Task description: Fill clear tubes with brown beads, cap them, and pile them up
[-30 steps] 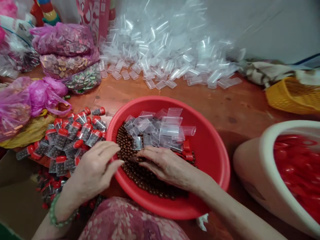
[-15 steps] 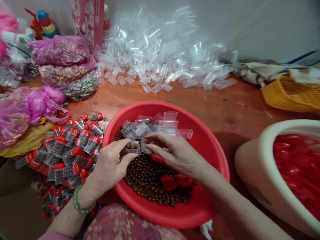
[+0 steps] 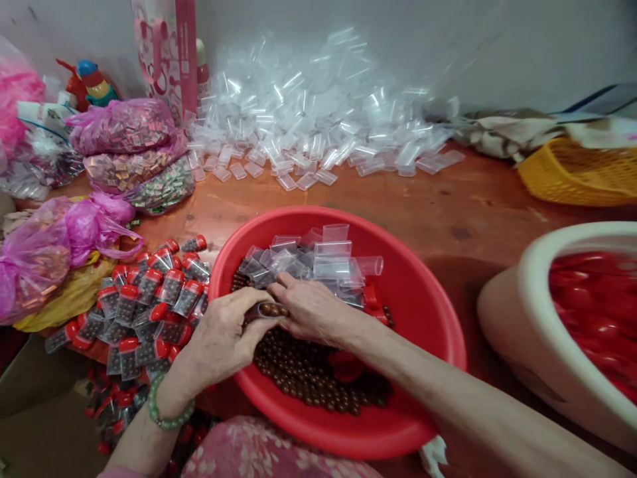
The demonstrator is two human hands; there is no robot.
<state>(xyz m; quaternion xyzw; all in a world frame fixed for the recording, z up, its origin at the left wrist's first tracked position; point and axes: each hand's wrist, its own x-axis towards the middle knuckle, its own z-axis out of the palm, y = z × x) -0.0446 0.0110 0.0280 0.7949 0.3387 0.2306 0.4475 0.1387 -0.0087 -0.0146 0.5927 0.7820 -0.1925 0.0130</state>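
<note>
Over the red basin, my left hand grips a small clear plastic case between thumb and fingers. Brown balls show at the end of that case. My right hand presses against the same end with its fingers curled under; what they hold, if anything, is hidden. Many loose brown balls lie below both hands in the basin. Empty clear cases are heaped at its far side. Red caps rest among the balls, partly behind my right forearm.
Filled red-capped cases are piled left of the basin. Behind it spreads a large heap of clear cases. A pale tub of red caps stands right, below a yellow basket. Pink bags lie at the back left.
My right hand has moved left and down, up against the end of the case in my left hand. Its fingers, apart before, are now curled in. The view has shifted slightly.
</note>
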